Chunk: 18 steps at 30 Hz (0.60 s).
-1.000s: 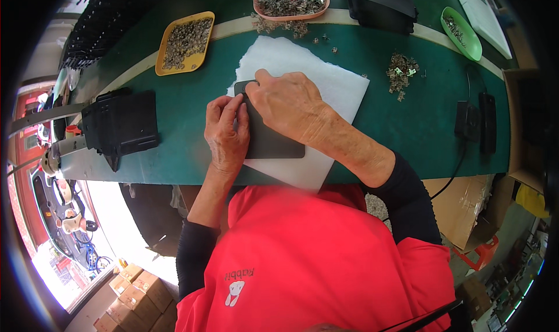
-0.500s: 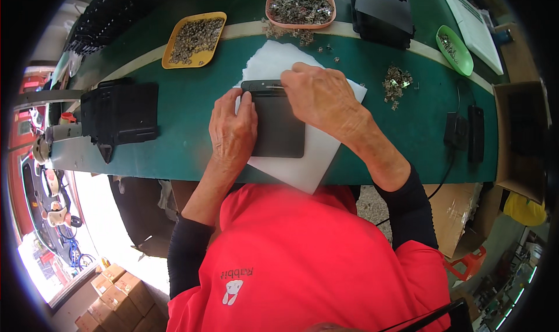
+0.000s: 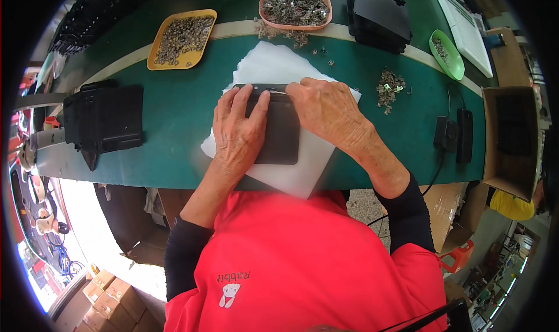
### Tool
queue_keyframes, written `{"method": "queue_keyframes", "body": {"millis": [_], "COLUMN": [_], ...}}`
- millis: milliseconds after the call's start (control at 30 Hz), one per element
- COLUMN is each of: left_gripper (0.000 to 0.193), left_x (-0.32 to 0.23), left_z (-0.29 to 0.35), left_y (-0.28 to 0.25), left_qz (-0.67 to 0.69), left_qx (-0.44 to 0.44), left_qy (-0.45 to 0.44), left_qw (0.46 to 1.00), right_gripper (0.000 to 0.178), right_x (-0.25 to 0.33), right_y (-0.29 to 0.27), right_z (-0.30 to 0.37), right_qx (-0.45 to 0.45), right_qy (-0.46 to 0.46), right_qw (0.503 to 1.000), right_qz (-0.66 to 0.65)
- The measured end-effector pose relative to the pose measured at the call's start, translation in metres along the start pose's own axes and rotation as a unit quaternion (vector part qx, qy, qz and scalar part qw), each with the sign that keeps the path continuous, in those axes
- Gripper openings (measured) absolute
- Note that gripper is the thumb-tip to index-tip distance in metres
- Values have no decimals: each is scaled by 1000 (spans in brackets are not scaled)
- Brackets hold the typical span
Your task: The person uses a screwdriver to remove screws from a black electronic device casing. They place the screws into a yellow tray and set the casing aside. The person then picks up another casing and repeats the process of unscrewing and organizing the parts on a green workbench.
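A dark grey rectangular panel (image 3: pixel 282 131) with a strip along its far edge lies on a white foam sheet (image 3: pixel 256 64). My left hand (image 3: pixel 236 128) holds the panel at its far left part, its thumb and forefinger resting on top near the strip. At the strip's right end my right hand (image 3: pixel 329 111) is closed, thumb and forefinger pinched on a thin light-coloured piece (image 3: pixel 278 92). Most of this piece is hidden by the fingers, so I cannot make out its kind.
Small metal parts fill a yellow tray (image 3: pixel 183 57), a pink tray (image 3: pixel 296 26) and a green tray (image 3: pixel 457 70). A loose heap of parts (image 3: pixel 387 90) lies to the right. Black casings (image 3: pixel 105 119) stand left, others (image 3: pixel 378 18) far right. A black adapter (image 3: pixel 445 133) sits near the right edge.
My left hand has slid right over the panel, its thumb and forefinger now further apart on the strip. My right hand has dropped slightly nearer. The whole view has shifted a little.
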<state>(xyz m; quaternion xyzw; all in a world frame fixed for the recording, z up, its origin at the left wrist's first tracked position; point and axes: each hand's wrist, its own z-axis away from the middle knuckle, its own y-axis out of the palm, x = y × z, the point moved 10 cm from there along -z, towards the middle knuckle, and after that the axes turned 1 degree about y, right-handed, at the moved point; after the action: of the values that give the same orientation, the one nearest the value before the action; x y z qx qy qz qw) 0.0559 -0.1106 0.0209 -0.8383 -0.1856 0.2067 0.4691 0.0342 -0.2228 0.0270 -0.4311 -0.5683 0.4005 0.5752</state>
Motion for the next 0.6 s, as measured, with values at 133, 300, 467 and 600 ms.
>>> {"method": "queue_keyframes", "body": {"millis": [133,300,467,600], "left_gripper": [51,49,48,47], "left_x": [-4,-1,1,1], "left_z": [3,3,2,2], "left_y": [5,0,-1,-1], "left_qz": [-26,2,11,14], "left_qx": [15,-2,-2,0], "left_qy": [25,22,13,8], "left_qw": [999,1000,1000,1000], "right_gripper": [8,7,11,6], "right_x": [2,2,2,4], "right_y": [-3,-4,-4,-6], "right_z": [1,-2,-3,-2], "right_qx": [-30,-23,-23,-40], "right_qy": [-5,2,-18,-28], "right_qw": [1000,1000,1000,999], "right_qz": [-5,-1,2,1]}}
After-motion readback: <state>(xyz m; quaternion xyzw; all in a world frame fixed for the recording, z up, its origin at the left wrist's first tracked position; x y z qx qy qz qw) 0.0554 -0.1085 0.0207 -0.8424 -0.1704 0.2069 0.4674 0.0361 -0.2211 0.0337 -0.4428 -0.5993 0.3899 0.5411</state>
